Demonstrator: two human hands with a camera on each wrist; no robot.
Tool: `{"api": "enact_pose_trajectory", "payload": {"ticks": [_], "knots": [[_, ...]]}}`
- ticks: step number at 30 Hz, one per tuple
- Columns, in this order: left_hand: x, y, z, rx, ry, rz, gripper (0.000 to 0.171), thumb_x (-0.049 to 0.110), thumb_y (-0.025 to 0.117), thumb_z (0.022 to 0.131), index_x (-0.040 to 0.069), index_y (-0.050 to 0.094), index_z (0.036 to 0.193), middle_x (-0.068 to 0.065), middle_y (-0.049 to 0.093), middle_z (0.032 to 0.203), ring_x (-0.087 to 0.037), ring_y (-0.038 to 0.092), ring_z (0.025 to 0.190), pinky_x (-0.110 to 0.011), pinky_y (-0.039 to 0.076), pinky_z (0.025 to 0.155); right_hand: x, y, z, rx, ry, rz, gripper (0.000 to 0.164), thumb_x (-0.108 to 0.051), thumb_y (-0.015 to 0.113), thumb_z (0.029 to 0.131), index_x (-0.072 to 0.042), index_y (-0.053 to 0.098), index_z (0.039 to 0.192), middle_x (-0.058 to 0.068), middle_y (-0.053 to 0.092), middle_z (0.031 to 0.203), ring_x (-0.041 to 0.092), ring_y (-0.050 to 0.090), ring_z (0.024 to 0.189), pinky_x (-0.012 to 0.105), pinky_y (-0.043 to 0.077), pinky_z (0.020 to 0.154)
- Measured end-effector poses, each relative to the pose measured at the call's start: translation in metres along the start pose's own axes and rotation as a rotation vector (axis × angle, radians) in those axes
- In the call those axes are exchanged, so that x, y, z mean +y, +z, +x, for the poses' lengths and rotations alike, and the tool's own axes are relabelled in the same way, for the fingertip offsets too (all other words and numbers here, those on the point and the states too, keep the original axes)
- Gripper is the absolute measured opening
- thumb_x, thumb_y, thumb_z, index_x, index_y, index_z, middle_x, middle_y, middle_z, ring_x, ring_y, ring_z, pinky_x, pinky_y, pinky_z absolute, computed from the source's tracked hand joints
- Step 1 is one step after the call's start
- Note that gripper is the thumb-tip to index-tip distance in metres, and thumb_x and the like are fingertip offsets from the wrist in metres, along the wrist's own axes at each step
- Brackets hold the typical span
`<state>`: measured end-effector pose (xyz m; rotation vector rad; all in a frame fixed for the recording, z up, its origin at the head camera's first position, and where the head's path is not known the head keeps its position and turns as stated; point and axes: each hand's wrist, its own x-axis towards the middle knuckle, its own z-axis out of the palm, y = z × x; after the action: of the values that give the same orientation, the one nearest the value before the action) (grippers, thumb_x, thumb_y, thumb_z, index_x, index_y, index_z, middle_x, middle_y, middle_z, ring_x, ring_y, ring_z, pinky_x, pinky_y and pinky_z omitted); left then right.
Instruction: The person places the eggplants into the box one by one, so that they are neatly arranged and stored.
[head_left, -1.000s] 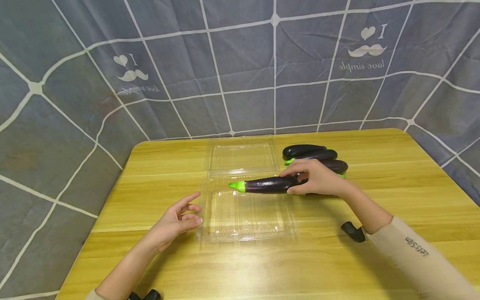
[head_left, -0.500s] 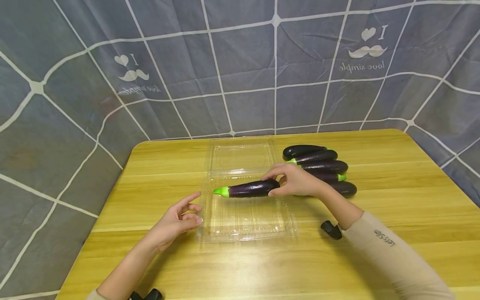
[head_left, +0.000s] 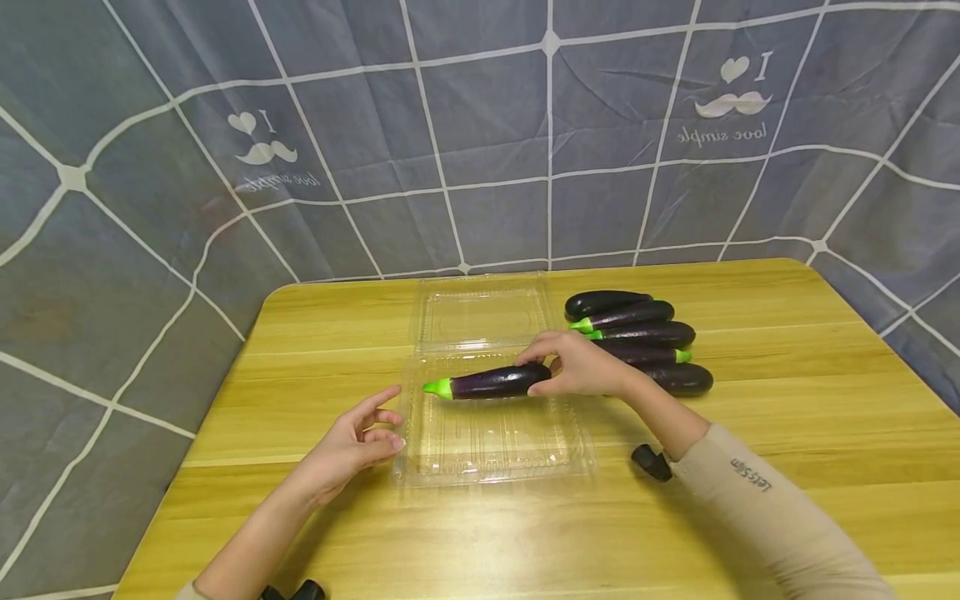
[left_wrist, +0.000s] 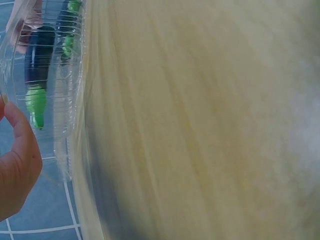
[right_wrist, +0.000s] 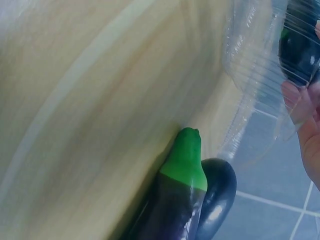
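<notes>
My right hand pinches an eggplant by its dark round end, fingers on the far side and thumb on the near side. The eggplant lies crosswise above the back part of a clear plastic box's tray, its green stem pointing left. In the left wrist view, the same eggplant shows through the ribbed clear wall. At the tray's left rim is my left hand, thumb and index finger apart, fingertips touching or close to the rim. The box's lid is folded back behind the tray.
To the right of the box, several more eggplants lie side by side on the wooden table, including one at the back and one nearest the front. A grey curtain with white lines hangs behind the table.
My right hand has carried the eggplant left and slightly toward me, from beside the row to over the tray; the motion slowed in the last half second. The left hand stays put.
</notes>
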<state>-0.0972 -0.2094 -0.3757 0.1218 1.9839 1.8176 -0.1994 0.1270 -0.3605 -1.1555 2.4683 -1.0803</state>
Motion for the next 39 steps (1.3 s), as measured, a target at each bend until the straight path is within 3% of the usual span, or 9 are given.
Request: {"api": "enact_pose_trajectory", "payload": {"ticks": [15, 23, 31, 39], "knots": [[0.001, 0.001, -0.001, -0.007, 0.031, -0.014, 0.077, 0.002, 0.062, 0.087, 0.003, 0.016, 0.148, -0.011, 0.042, 0.111, -0.01, 0.054, 0.087, -0.024, 0.05, 0.078, 0.004, 0.011, 0.007, 0.039, -0.017, -0.11, 0.037, -0.015, 0.076, 0.077, -0.009, 0.068, 0.112, 0.002, 0.06, 0.103, 0.016, 0.054, 0.085, 0.022, 0.051, 0.064], [0.0, 0.001, -0.001, -0.015, 0.038, -0.024, 0.077, 0.001, 0.062, 0.086, 0.003, 0.016, 0.148, -0.01, 0.042, 0.11, -0.009, 0.054, 0.085, -0.023, 0.05, 0.077, 0.002, 0.014, 0.007, 0.047, -0.024, -0.148, 0.037, -0.015, 0.076, 0.076, -0.008, 0.068, 0.112, 0.001, 0.06, 0.099, 0.013, 0.051, 0.066, 0.022, 0.048, 0.059], [0.002, 0.001, -0.002, -0.015, 0.028, -0.02, 0.077, 0.002, 0.062, 0.087, 0.003, 0.015, 0.148, -0.011, 0.041, 0.111, -0.01, 0.054, 0.086, -0.023, 0.049, 0.078, 0.001, 0.017, 0.008, 0.061, -0.031, -0.178, 0.038, -0.015, 0.077, 0.075, -0.007, 0.068, 0.111, 0.003, 0.061, 0.1, 0.013, 0.051, 0.065, 0.022, 0.047, 0.06], [0.003, 0.0, -0.003, -0.027, 0.028, -0.018, 0.078, 0.003, 0.061, 0.087, 0.004, 0.014, 0.149, -0.012, 0.04, 0.113, -0.011, 0.054, 0.089, -0.024, 0.049, 0.079, 0.001, 0.02, 0.006, 0.056, -0.046, -0.281, 0.037, -0.018, 0.079, 0.074, -0.009, 0.068, 0.108, 0.002, 0.064, 0.101, 0.006, 0.045, 0.062, 0.023, 0.044, 0.063]]}}
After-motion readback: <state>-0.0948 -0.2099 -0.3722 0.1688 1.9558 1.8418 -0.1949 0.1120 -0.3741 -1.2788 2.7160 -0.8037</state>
